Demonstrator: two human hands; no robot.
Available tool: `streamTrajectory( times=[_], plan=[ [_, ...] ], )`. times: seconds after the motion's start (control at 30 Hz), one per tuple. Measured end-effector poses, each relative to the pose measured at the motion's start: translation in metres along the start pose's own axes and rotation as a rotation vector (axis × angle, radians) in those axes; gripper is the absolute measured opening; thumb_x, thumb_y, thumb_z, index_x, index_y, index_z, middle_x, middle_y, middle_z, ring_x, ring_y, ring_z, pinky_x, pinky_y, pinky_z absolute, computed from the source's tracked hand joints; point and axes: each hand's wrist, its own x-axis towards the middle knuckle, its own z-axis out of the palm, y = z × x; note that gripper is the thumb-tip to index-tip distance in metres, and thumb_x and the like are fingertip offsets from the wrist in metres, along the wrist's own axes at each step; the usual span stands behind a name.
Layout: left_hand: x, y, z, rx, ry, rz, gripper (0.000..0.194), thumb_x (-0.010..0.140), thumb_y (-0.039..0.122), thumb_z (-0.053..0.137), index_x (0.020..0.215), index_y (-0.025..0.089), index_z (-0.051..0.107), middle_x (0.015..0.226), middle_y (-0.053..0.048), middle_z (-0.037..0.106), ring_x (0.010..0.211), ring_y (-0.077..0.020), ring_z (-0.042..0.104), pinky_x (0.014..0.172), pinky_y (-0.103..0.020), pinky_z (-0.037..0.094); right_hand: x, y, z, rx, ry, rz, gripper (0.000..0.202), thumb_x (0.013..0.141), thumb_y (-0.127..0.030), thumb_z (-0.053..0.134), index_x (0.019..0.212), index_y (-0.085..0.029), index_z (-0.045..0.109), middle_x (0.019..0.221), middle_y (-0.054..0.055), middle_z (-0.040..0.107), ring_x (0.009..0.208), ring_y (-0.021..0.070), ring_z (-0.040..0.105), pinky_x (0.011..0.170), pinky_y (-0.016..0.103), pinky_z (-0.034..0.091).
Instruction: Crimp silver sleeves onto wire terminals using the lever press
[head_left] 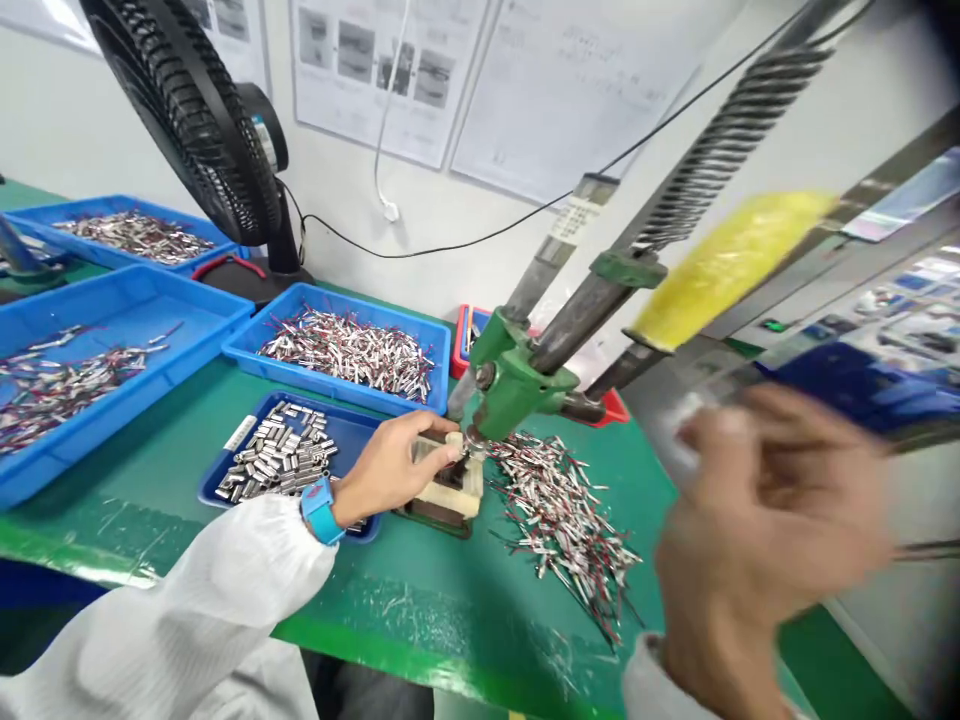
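My left hand, with a blue band on its wrist, reaches to the base of a green hand press. Its thumb and index finger are closed together under the press ram, by a small pale piece; what they pinch is too small to make out. Smeared by motion, my right hand is in the air at the right, below the yellow-wrapped lever handle and apart from it. Its fingers look bent, but their grip is unclear. Beside the press base lies a loose pile of small metal pieces with red and black wires.
A dark blue tray of short metal tubes stands left of the press. Blue bins of wired pieces sit behind and further left. A black fan stands at the back, and a red bin is behind the press.
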Motion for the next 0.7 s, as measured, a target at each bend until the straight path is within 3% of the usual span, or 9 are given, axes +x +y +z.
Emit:
streamTrajectory(
  times=[0.03,0.1,0.17,0.2,0.27,0.4,0.6,0.7],
  plan=[
    [0.0,0.0,0.0,-0.002,-0.008,0.004,0.019,0.093,0.03,0.067,0.107,0.018,0.071,0.111,-0.007,0.078,0.104,-0.0243,0.072,0.091,-0.034,0.052,-0.01,0.023,0.006,-0.038,-0.063,-0.03,0.042,0.095,-0.048,0.057,0.117,-0.015,0.069,0.105,0.013,0.071,0.089,0.0251,0.068,0.084,0.041,0.054],
    [0.0,0.0,0.0,0.003,-0.019,0.009,0.018,0.093,0.029,0.067,0.107,0.018,0.071,0.111,-0.007,0.077,0.104,-0.0243,0.072,0.092,-0.034,0.052,-0.032,0.066,0.022,-0.191,-0.452,-0.143,0.03,0.092,-0.039,0.058,0.101,-0.016,0.076,0.095,0.01,0.074,0.086,0.0242,0.067,0.085,0.04,0.052],
    [0.0,0.001,-0.001,0.013,-0.021,0.003,0.019,0.094,0.03,0.066,0.108,0.017,0.07,0.111,-0.008,0.077,0.104,-0.0244,0.072,0.091,-0.034,0.052,-0.05,0.096,0.039,-0.372,-0.742,-0.227,0.025,0.089,-0.027,0.06,0.103,-0.018,0.079,0.101,0.011,0.074,0.096,0.0264,0.065,0.092,0.04,0.048],
    [0.001,0.001,-0.001,0.016,-0.019,0.0,0.02,0.094,0.03,0.065,0.109,0.017,0.07,0.111,-0.008,0.077,0.104,-0.0244,0.072,0.091,-0.034,0.052,-0.056,0.105,0.047,-0.437,-0.794,-0.242,0.027,0.088,-0.023,0.061,0.107,-0.019,0.079,0.106,0.012,0.073,0.102,0.0278,0.063,0.094,0.041,0.046],
    [0.001,0.002,-0.002,0.022,-0.019,-0.001,0.022,0.095,0.031,0.065,0.11,0.016,0.07,0.111,-0.008,0.077,0.104,-0.0243,0.072,0.091,-0.034,0.052,-0.064,0.114,0.061,-0.482,-0.791,-0.232,0.029,0.087,-0.02,0.063,0.111,-0.021,0.08,0.111,0.013,0.072,0.106,0.0301,0.062,0.093,0.042,0.044],
    [0.001,0.003,-0.002,0.03,-0.017,0.014,0.019,0.094,0.028,0.066,0.108,0.016,0.07,0.11,-0.008,0.077,0.103,-0.0238,0.071,0.09,-0.033,0.052,-0.064,0.123,0.072,-0.448,-0.737,-0.209,0.021,0.088,-0.024,0.064,0.096,-0.021,0.082,0.101,0.012,0.074,0.097,0.0287,0.063,0.09,0.041,0.044],
    [0.001,0.0,0.003,-0.018,-0.016,0.107,0.027,0.091,0.029,0.073,0.114,0.015,0.072,0.121,-0.012,0.073,0.111,-0.0251,0.068,0.099,-0.036,0.05,-0.069,0.135,0.061,-0.238,-0.609,-0.186,0.027,0.089,-0.045,0.066,0.091,-0.022,0.081,0.106,0.008,0.075,0.102,0.0267,0.067,0.096,0.04,0.048],
    [0.006,-0.003,0.013,-0.089,0.004,0.059,0.018,0.085,0.025,0.078,0.1,0.014,0.075,0.118,-0.013,0.072,0.111,-0.0261,0.068,0.101,-0.038,0.049,-0.074,0.126,0.051,-0.002,-0.489,-0.024,0.035,0.085,-0.055,0.07,0.082,-0.02,0.074,0.104,0.009,0.075,0.101,0.0267,0.068,0.097,0.042,0.049]
  ],
)
